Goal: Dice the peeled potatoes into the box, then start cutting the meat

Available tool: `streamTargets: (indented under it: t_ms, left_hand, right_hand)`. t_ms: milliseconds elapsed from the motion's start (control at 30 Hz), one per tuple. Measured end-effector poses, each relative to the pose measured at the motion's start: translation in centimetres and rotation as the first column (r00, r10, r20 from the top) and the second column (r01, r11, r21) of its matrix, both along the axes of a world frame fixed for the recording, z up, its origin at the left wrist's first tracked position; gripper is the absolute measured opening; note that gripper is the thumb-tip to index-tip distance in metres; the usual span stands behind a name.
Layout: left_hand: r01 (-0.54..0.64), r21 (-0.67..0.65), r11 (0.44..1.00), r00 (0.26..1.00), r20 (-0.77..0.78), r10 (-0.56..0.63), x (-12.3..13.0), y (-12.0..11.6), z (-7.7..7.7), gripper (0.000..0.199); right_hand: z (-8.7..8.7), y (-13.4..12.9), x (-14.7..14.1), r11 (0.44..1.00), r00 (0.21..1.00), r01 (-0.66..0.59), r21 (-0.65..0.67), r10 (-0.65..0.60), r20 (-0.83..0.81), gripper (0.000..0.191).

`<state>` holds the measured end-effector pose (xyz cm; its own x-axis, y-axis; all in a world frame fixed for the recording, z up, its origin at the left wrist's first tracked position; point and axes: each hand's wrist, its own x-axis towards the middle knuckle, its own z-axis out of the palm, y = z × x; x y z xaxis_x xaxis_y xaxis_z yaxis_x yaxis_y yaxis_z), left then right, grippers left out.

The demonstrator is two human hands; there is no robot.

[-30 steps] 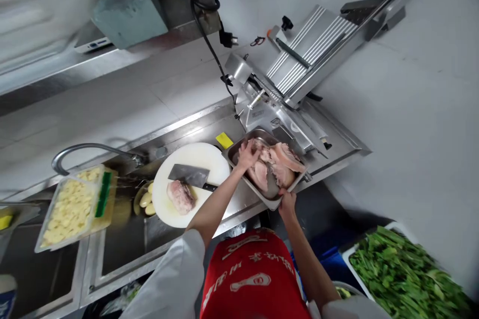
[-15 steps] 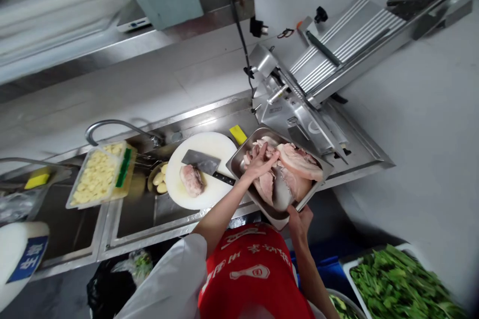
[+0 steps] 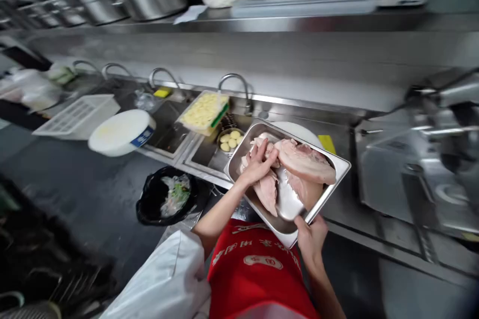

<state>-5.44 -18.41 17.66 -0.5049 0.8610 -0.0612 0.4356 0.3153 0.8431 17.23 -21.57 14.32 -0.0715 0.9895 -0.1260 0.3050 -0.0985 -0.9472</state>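
Observation:
A steel tray [image 3: 329, 194] with several pieces of pale pink meat [image 3: 309, 162] hangs tilted in front of my body, above the counter's front edge. My left hand [image 3: 258, 164] lies inside it with fingers spread, resting on the meat at the left side. Wrapped round the tray's near right rim, thumb on top, is my right hand [image 3: 311, 232]; its fingertips are hidden beneath. Behind the tray, a white round board [image 3: 297, 130] shows only in part.
Sinks [image 3: 213, 157] run leftward, with a tub of peeled pieces [image 3: 204, 112] and a bowl of potatoes [image 3: 230, 140]. A round white board [image 3: 121, 132] juts over the front edge. A lined bin [image 3: 149, 199] stands below. Blurred slicer [image 3: 441, 169] at right.
The view has swung left, bringing more sinks and the bin into sight. The tray has moved with my body, away from the slicer, and now covers most of the board. Both hands keep their places.

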Motion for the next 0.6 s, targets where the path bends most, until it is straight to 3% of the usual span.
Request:
streamTargets:
  t_ms: [167, 333, 467, 600]
  left_hand:
    - [-0.235, -0.093, 0.967, 0.963, 0.114, 0.245, -11.7, -11.8, -2.7, 0.078]
    - [-0.431, -0.269, 0.861, 0.827, 0.264, 0.496, -19.9, -22.2, -5.1, 0.086]
    - [-0.553, -0.284, 0.783, 0.730, 0.288, 0.620, -24.0, -28.0, -6.9, 0.084]
    - [-0.643, -0.291, 0.708, 0.635, 0.313, 0.706, -27.5, -31.7, -8.2, 0.084]
  right_hand:
    - [-2.5, -6.0, -11.5, 0.973, 0.973, -0.230, -0.026, 0.230, -0.013, 0.021]
    - [-4.9, -11.4, -21.0, 0.893, 0.899, -0.436, -0.113, 0.438, 0.000, 0.023]
    - [-5.1, -14.0, -26.7, 0.812, 0.819, -0.568, -0.135, 0.574, 0.006, 0.026]
    - [-4.0, -15.2, -32.1, 0.737, 0.737, -0.665, -0.119, 0.674, 0.060, 0.028]
